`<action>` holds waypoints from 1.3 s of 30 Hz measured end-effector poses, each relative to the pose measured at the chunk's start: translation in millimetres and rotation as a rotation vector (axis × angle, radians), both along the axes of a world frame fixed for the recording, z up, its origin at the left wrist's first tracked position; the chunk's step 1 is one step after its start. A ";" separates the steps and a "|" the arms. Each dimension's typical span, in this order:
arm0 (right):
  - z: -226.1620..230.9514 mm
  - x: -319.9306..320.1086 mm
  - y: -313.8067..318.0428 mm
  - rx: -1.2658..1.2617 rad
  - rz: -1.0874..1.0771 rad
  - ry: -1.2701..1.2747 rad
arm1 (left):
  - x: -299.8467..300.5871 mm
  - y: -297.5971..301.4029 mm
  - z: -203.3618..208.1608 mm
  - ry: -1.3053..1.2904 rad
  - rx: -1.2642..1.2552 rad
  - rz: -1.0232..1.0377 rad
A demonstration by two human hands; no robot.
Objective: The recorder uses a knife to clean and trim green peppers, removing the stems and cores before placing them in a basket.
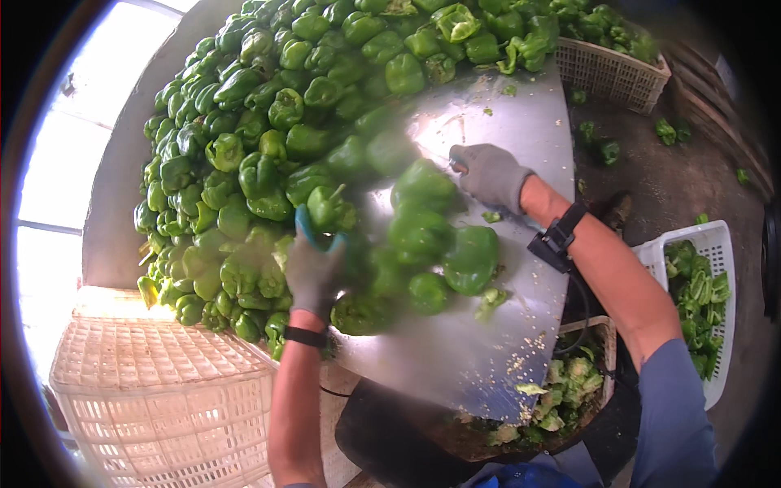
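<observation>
Wearing a grey glove with teal fingertips, the left hand [317,268] has thumb and fingers parted around a stemmed green pepper [329,206] on the inner side of the heap; whether it grips the pepper or only touches it, I cannot tell. The right hand [492,175], gloved too, is drawn in with the fingers curled toward the thumb, above the surface [464,358] and near its right edge. Blur at the fingertips hides whether it has hold of anything.

Between the hands lies a cluster of loose peppers [423,232], with pale seeds [521,366] scattered toward the near right corner. The heap of peppers [260,122] fills the left and far edges. Under the near right corner, a container [608,333] holds pale green scraps [561,390]. A lattice crate [163,350] stands by the near left corner, a white basket [720,244] of green pieces beyond the right edge, and another crate [610,69] by the far right corner.

The heap looks steep, so pulling a pepper from its side could set others rolling, perhaps over the near edge; round peppers on smooth metal would slide easily. The cable [582,301] below the right wrist might snag on the right edge.

No brand, label or writing is readable.
</observation>
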State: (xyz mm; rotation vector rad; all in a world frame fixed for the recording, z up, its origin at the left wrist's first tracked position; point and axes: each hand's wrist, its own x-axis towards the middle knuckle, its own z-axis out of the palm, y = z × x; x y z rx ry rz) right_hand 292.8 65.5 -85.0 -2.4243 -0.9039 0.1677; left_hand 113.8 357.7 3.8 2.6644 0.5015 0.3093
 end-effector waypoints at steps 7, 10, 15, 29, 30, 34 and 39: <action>8.4 -67.2 -19.5 0.034 -0.044 0.087 | -32.0 -57.9 -24.6 0.072 -0.074 -0.046; 19.8 -107.2 -24.9 0.068 -0.114 0.077 | -48.1 -68.9 -31.6 0.186 -0.043 -0.116; 0.5 -145.5 -26.7 0.105 -0.287 0.078 | -73.5 -94.3 -27.1 0.105 -0.076 -0.177; 50.7 -261.0 -156.0 0.290 -0.436 0.018 | -210.8 -186.6 -36.7 0.109 0.100 -0.192; 56.1 -276.5 -165.3 0.284 -0.441 0.013 | -214.2 -191.5 -49.3 0.015 0.054 -0.147; 57.7 -338.9 -191.7 0.246 -0.374 0.097 | -217.9 -179.9 -76.0 -0.050 -0.275 -0.214; 75.7 -400.2 -194.4 0.367 -0.426 0.466 | -242.1 -224.0 -70.8 -0.149 -0.511 -0.326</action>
